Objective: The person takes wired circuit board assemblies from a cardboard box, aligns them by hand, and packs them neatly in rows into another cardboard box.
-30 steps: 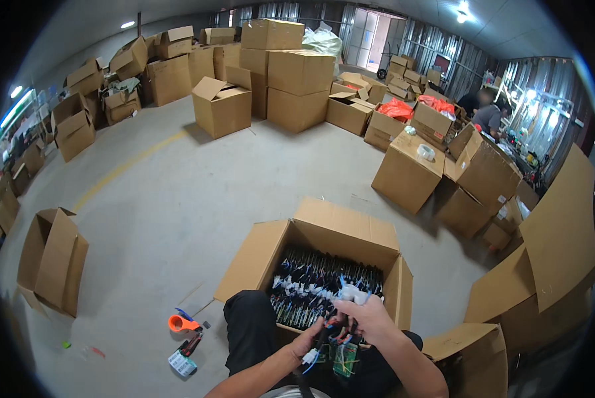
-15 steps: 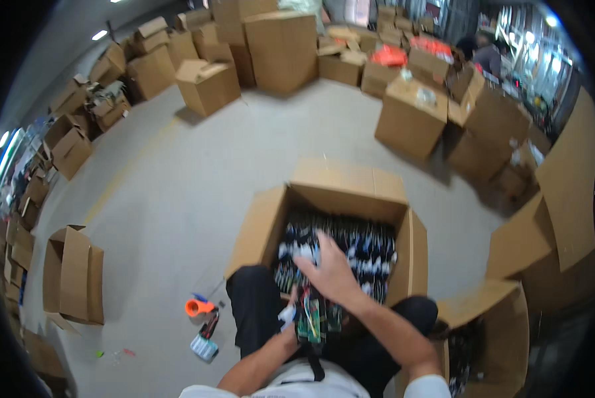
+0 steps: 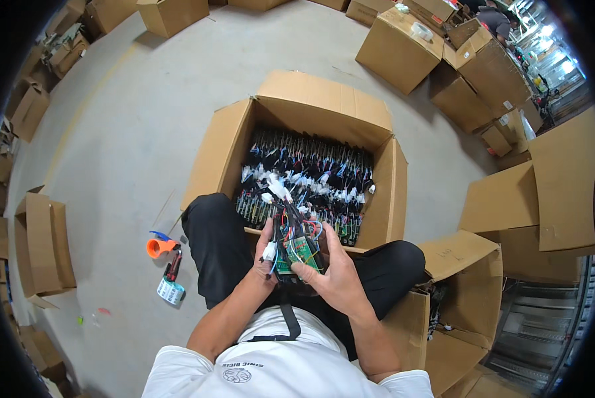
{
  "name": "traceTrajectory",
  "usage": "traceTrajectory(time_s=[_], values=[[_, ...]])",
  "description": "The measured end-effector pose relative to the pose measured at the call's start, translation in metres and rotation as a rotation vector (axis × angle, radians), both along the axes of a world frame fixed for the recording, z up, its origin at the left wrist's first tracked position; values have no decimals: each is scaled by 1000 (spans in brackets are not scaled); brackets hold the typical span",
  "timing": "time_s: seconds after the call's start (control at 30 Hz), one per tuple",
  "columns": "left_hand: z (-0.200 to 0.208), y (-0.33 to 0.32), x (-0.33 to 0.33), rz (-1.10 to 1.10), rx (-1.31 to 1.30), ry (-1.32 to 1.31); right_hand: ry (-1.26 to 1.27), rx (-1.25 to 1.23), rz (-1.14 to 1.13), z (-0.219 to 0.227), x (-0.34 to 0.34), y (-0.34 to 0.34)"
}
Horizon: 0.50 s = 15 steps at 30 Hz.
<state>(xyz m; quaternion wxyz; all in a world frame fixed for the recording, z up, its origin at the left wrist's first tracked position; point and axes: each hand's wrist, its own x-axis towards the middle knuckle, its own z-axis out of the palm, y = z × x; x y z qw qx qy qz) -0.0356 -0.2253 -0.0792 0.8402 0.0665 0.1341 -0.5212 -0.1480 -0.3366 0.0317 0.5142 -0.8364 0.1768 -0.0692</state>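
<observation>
Between my two hands, over my lap, is a green circuit board point(image 3: 300, 252) with coloured wires and white plugs. My left hand point(image 3: 263, 255) is closed round its left side, next to a white connector point(image 3: 269, 251). Closed on the right side is my right hand point(image 3: 337, 270), its thumb lying on the board's face. The far ends of the wires reach over the near wall of an open cardboard box point(image 3: 397, 192). Inside that box stand dense rows of wired circuit boards point(image 3: 304, 152), with white connectors along the middle.
On the floor at left lie an orange tape dispenser point(image 3: 161, 248), a red-and-black hand tool point(image 3: 173, 265) and a roll of labels point(image 3: 170, 291). An open carton point(image 3: 466, 292) holding dark parts stands by my right knee. More cartons point(image 3: 403, 50) surround the floor; a person point(image 3: 493, 23) is at far right.
My right hand has come back from above the box to the circuit board and now grips it together with my left hand. The view has tilted further down.
</observation>
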Motion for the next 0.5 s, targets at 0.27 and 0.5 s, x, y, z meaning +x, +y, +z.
traceTrajectory(time_s=[0.27, 0.5], values=[[-1, 10, 0, 15, 4, -70, -108, -412, -159, -7, -3, 34], [-28, 26, 2, 12, -15, 2, -244, 571, -359, 27, 1, 23]])
